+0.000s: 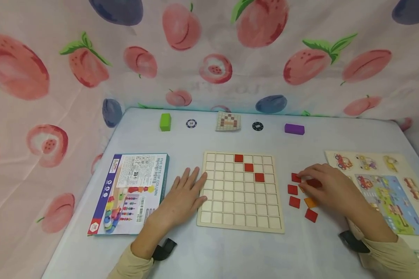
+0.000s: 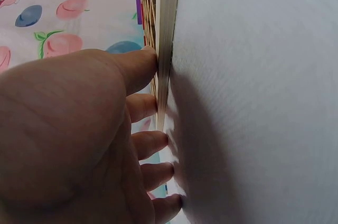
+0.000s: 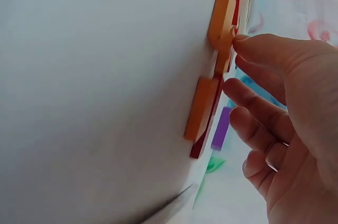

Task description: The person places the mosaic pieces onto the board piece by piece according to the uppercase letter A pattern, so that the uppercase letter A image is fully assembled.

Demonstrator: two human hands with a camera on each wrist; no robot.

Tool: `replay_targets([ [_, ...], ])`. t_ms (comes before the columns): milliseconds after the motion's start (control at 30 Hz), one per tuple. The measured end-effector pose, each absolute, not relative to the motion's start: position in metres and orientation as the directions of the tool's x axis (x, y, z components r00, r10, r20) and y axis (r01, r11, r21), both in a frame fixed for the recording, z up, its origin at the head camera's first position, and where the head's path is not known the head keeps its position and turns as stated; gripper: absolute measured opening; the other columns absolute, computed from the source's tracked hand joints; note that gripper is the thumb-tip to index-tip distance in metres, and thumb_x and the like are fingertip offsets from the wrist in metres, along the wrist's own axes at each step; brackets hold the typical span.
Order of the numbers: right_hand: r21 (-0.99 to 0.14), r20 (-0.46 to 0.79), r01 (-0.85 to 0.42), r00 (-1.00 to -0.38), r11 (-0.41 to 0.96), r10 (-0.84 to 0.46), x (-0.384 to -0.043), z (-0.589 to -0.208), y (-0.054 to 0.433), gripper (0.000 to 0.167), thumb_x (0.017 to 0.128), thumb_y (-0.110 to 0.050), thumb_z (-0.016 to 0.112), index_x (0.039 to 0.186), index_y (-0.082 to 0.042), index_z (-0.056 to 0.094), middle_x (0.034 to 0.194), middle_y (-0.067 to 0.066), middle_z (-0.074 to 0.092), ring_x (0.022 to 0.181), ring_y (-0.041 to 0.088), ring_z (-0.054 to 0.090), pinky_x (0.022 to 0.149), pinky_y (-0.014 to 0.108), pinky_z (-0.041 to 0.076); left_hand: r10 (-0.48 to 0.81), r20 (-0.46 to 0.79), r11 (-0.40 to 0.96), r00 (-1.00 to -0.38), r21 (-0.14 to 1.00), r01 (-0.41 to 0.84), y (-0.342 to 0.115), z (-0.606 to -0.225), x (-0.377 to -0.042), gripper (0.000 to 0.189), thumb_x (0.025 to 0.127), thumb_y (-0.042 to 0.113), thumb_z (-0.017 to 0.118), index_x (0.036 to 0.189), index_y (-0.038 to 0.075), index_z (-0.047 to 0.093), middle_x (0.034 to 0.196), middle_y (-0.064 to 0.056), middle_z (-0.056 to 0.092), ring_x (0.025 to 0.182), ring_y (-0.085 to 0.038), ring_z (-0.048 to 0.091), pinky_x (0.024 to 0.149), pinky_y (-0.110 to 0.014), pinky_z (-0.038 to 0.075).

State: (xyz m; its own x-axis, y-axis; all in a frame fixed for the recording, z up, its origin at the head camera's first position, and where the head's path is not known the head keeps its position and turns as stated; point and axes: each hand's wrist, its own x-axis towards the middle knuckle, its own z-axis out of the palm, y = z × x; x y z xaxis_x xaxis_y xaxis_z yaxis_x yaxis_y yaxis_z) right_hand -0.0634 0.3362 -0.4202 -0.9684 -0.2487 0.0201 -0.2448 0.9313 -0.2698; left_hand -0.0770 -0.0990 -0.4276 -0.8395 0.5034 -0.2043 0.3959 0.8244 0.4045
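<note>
My left hand (image 1: pixel 183 197) lies with its fingers spread on the table, fingertips at the left edge of a wooden grid board (image 1: pixel 239 229). The left wrist view shows its thumb against the board's side (image 2: pixel 166 23). Three red square tiles, one of them the middle tile (image 1: pixel 248 167), form a diagonal on the board. My right hand (image 1: pixel 329 190) is over loose tiles, thumb and index finger apart by a red tile (image 1: pixel 295 177). In the right wrist view its fingertips are right at an orange tile (image 3: pixel 224 57). Part of the tile group is hidden under that hand.
A bead-set box (image 1: pixel 136 186) lies at left, a wooden picture puzzle (image 1: pixel 392 201) at right. Along the back are a green block (image 1: pixel 165 122), two chips, a small pattern card (image 1: pixel 228 121) and a purple block (image 1: pixel 294 129). More red tiles (image 1: pixel 294 202) and an orange tile (image 1: pixel 310 202) lie beside the board.
</note>
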Motion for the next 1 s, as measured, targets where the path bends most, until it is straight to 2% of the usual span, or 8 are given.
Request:
replay_targets([
  [167, -0.256, 0.041, -0.240, -0.970, 0.936, -0.238, -0.063, -0.421, 0.339, 0.032, 0.089, -0.026, 0.086, 0.117, -0.011, 0.079, 0.117, 0.014, 0.075, 0.108, 0.037, 0.069, 0.092, 0.061, 0.059, 0.502, -0.204, 0.828, -0.840, 0.394, 0.399, -0.100, -0.428, -0.078, 0.069, 0.111, 0.041, 0.054, 0.169, 0.013, 0.030, 0.180, -0.016, 0.017, 0.168, -0.042, 0.010, 0.134, -0.065, 0.018],
  [367, -0.256, 0.030, -0.243, -0.969, 0.936, -0.244, -0.069, -0.418, 0.331, 0.028, 0.091, -0.027, 0.085, 0.114, -0.013, 0.079, 0.116, 0.012, 0.077, 0.107, 0.034, 0.070, 0.091, 0.059, 0.059, 0.506, -0.206, 0.825, -0.837, 0.398, 0.401, -0.099, -0.429, -0.078, 0.069, 0.111, 0.041, 0.054, 0.169, 0.012, 0.030, 0.180, -0.016, 0.017, 0.168, -0.043, 0.010, 0.134, -0.066, 0.018],
  [667, -0.185, -0.040, -0.217, -0.973, 0.959, -0.227, -0.078, -0.416, 0.321, 0.033, 0.088, -0.031, 0.088, 0.115, -0.014, 0.081, 0.114, 0.010, 0.079, 0.097, 0.025, 0.067, 0.082, 0.048, 0.059, 0.510, -0.199, 0.818, -0.837, 0.413, 0.400, -0.099, -0.426, -0.076, 0.068, 0.111, 0.037, 0.055, 0.169, 0.011, 0.031, 0.179, -0.017, 0.018, 0.168, -0.043, 0.011, 0.134, -0.066, 0.018],
  [900, -0.185, -0.036, -0.231, -0.970, 0.955, -0.242, -0.081, -0.414, 0.319, 0.033, 0.085, -0.032, 0.090, 0.111, -0.013, 0.083, 0.104, 0.007, 0.080, 0.086, 0.019, 0.064, 0.071, 0.034, 0.055, 0.507, -0.195, 0.821, -0.840, 0.405, 0.402, -0.099, -0.426, -0.077, 0.067, 0.112, 0.035, 0.054, 0.169, 0.010, 0.031, 0.179, -0.018, 0.019, 0.168, -0.044, 0.012, 0.133, -0.066, 0.018],
  [1000, -0.191, -0.002, -0.243, -0.969, 0.951, -0.248, -0.080, -0.415, 0.316, 0.032, 0.084, -0.032, 0.091, 0.109, -0.013, 0.083, 0.101, 0.005, 0.080, 0.085, 0.018, 0.064, 0.070, 0.033, 0.053, 0.508, -0.194, 0.821, -0.839, 0.404, 0.404, -0.099, -0.427, -0.077, 0.067, 0.111, 0.036, 0.054, 0.168, 0.010, 0.032, 0.179, -0.018, 0.019, 0.168, -0.044, 0.012, 0.133, -0.067, 0.019],
])
